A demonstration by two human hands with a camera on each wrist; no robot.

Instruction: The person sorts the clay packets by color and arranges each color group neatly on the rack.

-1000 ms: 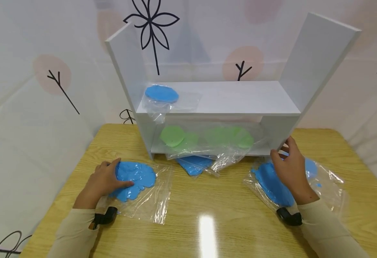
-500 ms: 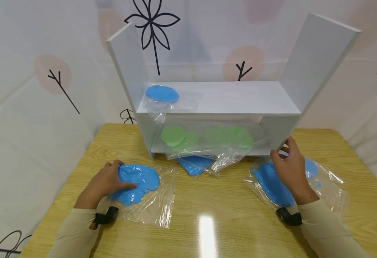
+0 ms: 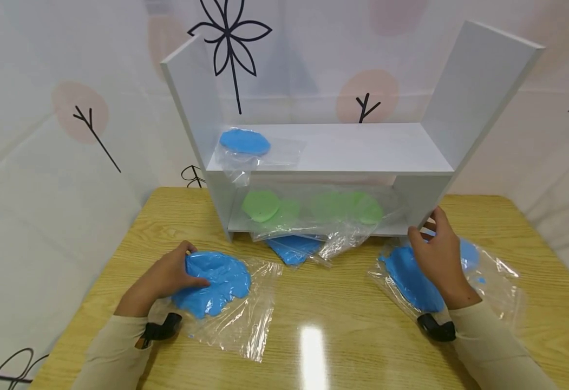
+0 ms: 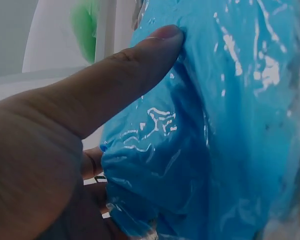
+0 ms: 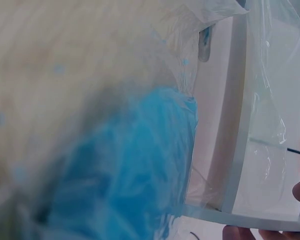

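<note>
Lying on the wooden surface (image 3: 313, 325), a clear bag of blue dough (image 3: 218, 281) is gripped by the left hand (image 3: 167, 276); the thumb is pressed on top and the fingers are curled under its near edge, as is seen up close from the left wrist (image 4: 190, 150). A second bag of blue dough (image 3: 411, 279) is found under the right hand (image 3: 437, 252). This hand is held over it with its fingers spread and loose, and nothing is gripped. Just past the fingertips of the right hand, the right post of the white shelf (image 3: 328, 151) is met. Beyond the left hand, a small blue bag (image 3: 291, 249) is seen under the shelf. Green dough bags (image 3: 308, 208) are kept on the lower board. Farther up, one more blue disc (image 3: 244, 142) is laid on the upper board.
</note>
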